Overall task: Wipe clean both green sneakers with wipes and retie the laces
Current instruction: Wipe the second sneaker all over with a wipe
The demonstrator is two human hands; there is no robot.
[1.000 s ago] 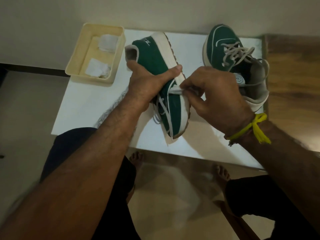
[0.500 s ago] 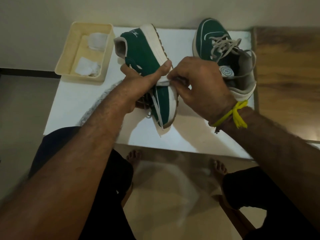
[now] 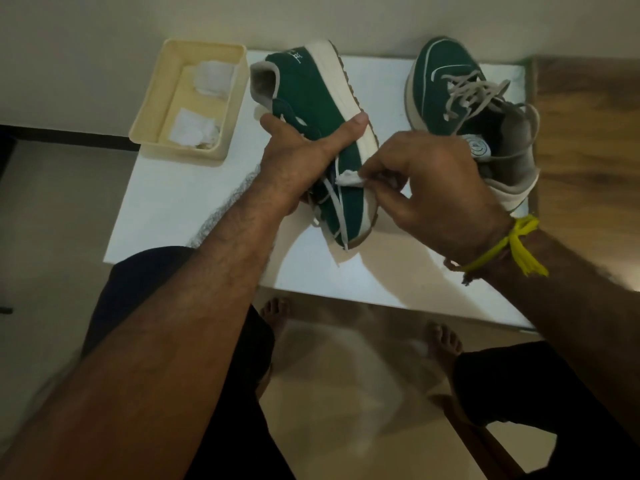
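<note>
Green suede-like fabric and a thick cream sole make up the low-top sneaker (image 3: 311,133) that your left hand (image 3: 301,157) grips around its middle, thumb stretched across the upper toward the sole and the other fingers wrapped behind it. You hold it tipped on its side above the white rectangular tabletop (image 3: 194,188), heel pointing away from you and toe toward you, with its pale loose laces (image 3: 332,202) dangling below your palm. Your right hand (image 3: 429,188) pinches a small crumpled white wipe (image 3: 349,179) between thumb and fingertips and presses it against the green side panel, just beside the cream sole edge. A yellow thread band (image 3: 512,244) is tied around your right wrist.

Farther back on the tabletop, to your right, the second green sneaker with a cream sole (image 3: 446,84) stands upright, toe pointing away from you; its grey laces (image 3: 474,88) lie slack and untied over the tongue, and your right hand hides part of its heel. At the far left corner of the tabletop sits a cream rectangular plastic tray (image 3: 152,109) holding two bunched white wipes (image 3: 194,131). Below the near table edge your bare feet (image 3: 273,313) rest on a glossy beige floor (image 3: 346,375).
</note>
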